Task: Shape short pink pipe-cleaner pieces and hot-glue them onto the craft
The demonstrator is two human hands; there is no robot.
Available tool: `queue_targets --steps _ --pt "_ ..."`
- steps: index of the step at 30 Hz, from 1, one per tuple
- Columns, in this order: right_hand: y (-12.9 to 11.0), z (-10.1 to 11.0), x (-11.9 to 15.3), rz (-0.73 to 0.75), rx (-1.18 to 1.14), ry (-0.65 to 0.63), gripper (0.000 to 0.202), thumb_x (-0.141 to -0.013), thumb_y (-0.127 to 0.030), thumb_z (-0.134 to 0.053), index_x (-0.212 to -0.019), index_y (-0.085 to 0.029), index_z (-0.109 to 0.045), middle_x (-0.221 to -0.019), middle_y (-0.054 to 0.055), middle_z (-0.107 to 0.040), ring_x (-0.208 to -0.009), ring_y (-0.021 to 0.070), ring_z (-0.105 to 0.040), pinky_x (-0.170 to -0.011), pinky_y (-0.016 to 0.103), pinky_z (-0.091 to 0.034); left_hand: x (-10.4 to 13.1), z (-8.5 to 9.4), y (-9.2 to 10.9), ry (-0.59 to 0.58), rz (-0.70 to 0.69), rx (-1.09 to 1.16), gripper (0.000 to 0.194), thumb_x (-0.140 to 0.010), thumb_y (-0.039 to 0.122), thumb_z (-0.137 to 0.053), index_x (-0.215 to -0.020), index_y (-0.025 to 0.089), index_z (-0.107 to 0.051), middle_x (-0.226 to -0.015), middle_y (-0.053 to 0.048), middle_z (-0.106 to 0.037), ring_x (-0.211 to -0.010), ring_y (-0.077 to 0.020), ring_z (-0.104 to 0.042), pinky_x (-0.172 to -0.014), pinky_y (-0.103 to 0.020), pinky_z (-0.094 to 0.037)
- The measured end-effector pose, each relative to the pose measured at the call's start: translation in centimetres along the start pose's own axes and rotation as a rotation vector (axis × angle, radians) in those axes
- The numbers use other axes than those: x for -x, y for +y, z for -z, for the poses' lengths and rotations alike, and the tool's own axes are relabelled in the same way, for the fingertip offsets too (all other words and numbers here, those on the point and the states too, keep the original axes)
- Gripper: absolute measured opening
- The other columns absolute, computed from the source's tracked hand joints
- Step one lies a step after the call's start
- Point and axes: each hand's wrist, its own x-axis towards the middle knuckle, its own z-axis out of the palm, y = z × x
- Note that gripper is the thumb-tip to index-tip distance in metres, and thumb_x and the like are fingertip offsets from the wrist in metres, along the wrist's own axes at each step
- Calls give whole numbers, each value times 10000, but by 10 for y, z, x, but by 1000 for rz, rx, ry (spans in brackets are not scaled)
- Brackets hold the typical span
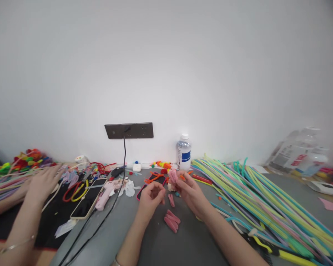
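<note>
My right hand [192, 194] pinches a pink folded pipe-cleaner piece [173, 175] between thumb and fingers, held up over the grey table. To its left, my left hand [151, 197] is curled with thumb and fingertips drawn together. Whatever its fingers may hold is too small or hidden to make out. Below the hands lie more pink folded pieces [172, 221], and a smaller pink piece [171, 200] rests between the hands. A phone with a pink-red edge [139, 194] is partly covered by my left hand, with orange pipe cleaners [152, 178] on it.
Long pastel pipe cleaners [252, 199] spread over the right side. A capped bottle [184, 152] stands by the wall. Left are a phone [88, 199], a black cable [111, 210], crumpled tissue [129, 188] and red-and-yellow-handled scissors [76, 191]. Another person's hands [43, 183] rest on pipe cleaners.
</note>
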Motion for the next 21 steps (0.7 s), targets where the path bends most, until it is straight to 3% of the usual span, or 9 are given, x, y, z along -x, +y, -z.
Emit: queue_targets --steps 6,11,15,18,21 --pt "23 -22 19 -5 147 5 346 -712 -457 -853 -827 -233 -615 -713 -3 -684 -592 154 -571 -488 247 -336 32 11 7 84 -20 38 465 -716 615 -736 -699 191 -546 -569 58 -504 -427 -84 -453 -432 -207 -403" --pt "32 -64 44 -50 208 -82 369 -727 -489 -829 -824 -223 -594 -662 -37 -607 -581 137 -547 -571 263 -393 73 26 12 225 -33 122 409 -833 582 -656 -749 195 -558 -615 46 -511 -510 -103 -473 -480 -207 -411" --pt "28 -95 60 57 393 -111 301 -766 -445 -796 -821 -220 -604 -744 -18 -605 -642 150 -543 -607 274 -401 99 50 17 327 -90 135 380 -770 529 -753 -953 213 -650 -831 -21 -655 -687 -156 -601 -551 -222 -478" --pt "24 -105 70 134 579 -136 165 -846 -356 -720 -851 -224 -621 -812 0 -620 -688 160 -551 -653 291 -412 111 70 29 318 -140 69 477 -667 416 -860 -1065 229 -675 -1020 -76 -697 -917 -227 -665 -669 -253 -541" --pt "18 -107 76 202 693 -209 67 -888 -296 -668 -898 -238 -637 -851 10 -642 -746 178 -565 -703 305 -426 119 81 45 261 -166 -4 396 -669 347 -862 -1014 214 -721 -1009 -92 -699 -944 -246 -668 -727 -284 -560"
